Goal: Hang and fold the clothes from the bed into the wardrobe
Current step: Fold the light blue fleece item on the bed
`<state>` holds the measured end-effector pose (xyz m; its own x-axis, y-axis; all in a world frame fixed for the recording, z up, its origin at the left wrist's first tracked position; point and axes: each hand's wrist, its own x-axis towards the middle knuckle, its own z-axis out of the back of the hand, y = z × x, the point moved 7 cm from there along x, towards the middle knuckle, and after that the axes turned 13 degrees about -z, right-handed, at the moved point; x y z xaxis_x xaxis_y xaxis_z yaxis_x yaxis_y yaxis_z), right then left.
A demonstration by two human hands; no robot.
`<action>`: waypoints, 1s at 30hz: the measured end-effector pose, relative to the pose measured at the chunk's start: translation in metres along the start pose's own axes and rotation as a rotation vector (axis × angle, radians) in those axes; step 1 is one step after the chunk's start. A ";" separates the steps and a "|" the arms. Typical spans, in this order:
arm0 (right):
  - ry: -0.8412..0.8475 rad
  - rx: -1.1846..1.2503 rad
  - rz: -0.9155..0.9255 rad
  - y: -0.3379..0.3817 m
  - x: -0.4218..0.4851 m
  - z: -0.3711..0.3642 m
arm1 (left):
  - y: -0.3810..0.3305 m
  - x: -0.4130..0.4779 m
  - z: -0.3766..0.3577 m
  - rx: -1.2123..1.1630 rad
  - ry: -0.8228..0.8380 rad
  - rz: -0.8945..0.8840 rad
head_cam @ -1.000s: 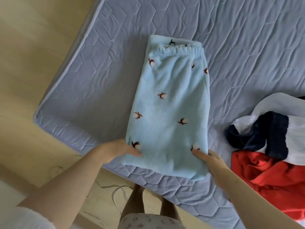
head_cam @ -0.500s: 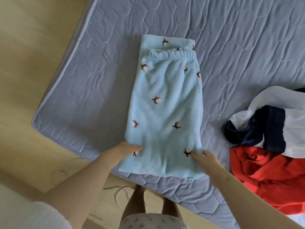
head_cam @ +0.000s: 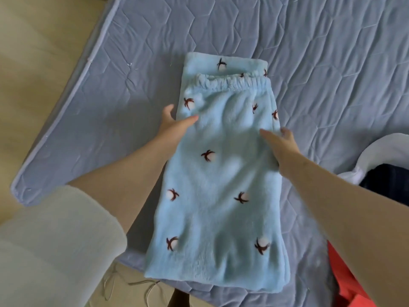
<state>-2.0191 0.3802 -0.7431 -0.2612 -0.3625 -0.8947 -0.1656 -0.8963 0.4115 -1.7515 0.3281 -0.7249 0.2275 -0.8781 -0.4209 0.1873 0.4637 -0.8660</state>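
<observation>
Folded light-blue fleece trousers [head_cam: 221,185] lie flat on the bed [head_cam: 110,129] at its near edge, hem overhanging; left hand [head_cam: 174,127] and right hand [head_cam: 285,147] each pinch a side edge, thumb on top, evidently to turn the next fold.

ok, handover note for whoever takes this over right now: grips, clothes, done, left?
Hands: left grip pinches the left edge of the blue fleece pants, thumb on top; right grip pinches the right edge opposite.
Pants: flat on the mattress, folded over once, waistband lying on the lower layer at the far end.
Heap at the right: white and navy garment and red garment, unfolded.
Left: finish folding the pants, then the heap. Wardrobe not in view.
</observation>
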 end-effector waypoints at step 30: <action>-0.148 -1.635 0.866 -0.168 -0.130 -0.029 | 0.084 -0.224 0.006 1.378 0.866 -0.891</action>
<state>-1.9298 0.5701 -0.7009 0.1526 -0.8556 -0.4947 0.9879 0.1461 0.0520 -1.7811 0.5638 -0.7015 -0.7708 -0.4885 -0.4089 0.6124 -0.7452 -0.2641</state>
